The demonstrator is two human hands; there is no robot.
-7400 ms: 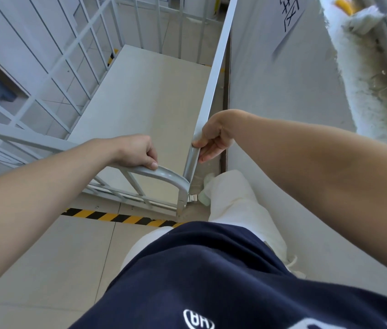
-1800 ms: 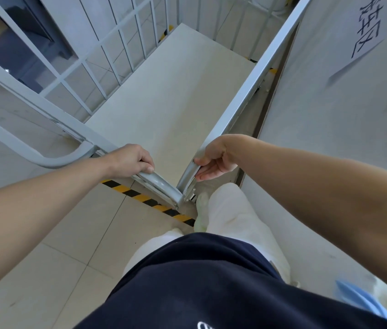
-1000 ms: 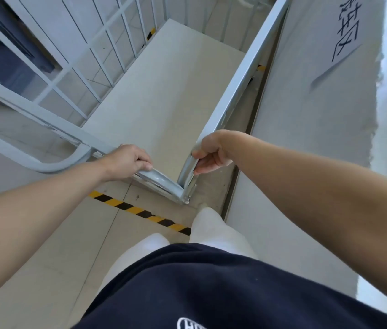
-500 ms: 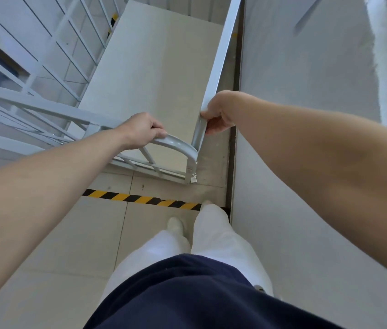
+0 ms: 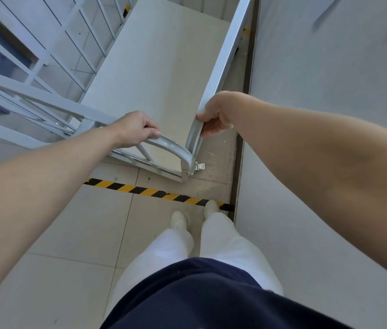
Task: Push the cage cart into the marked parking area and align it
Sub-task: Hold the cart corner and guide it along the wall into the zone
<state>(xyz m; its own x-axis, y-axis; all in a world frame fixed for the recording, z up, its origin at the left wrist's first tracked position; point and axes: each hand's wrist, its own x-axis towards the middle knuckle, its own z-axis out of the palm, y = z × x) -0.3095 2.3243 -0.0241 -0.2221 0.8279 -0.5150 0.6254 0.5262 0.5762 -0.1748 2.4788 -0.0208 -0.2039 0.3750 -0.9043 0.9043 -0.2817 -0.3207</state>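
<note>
A white metal cage cart with barred sides and a pale flat deck stands ahead of me, close beside the wall. My left hand is shut on the curved near top rail of the cart. My right hand grips the right side rail near the corner. A black-and-yellow striped floor line runs across the tiles just behind the cart's near corner. The cart's wheels are hidden.
A grey wall runs along the right, with a dark floor strip at its base. My white shoes stand at the striped line. A small metal latch hangs at the cart's near corner. Tiled floor spreads to the left.
The cart has rolled forward past the striped line and swung parallel to the wall. I have stepped back from the line. Both hands keep their grip.
</note>
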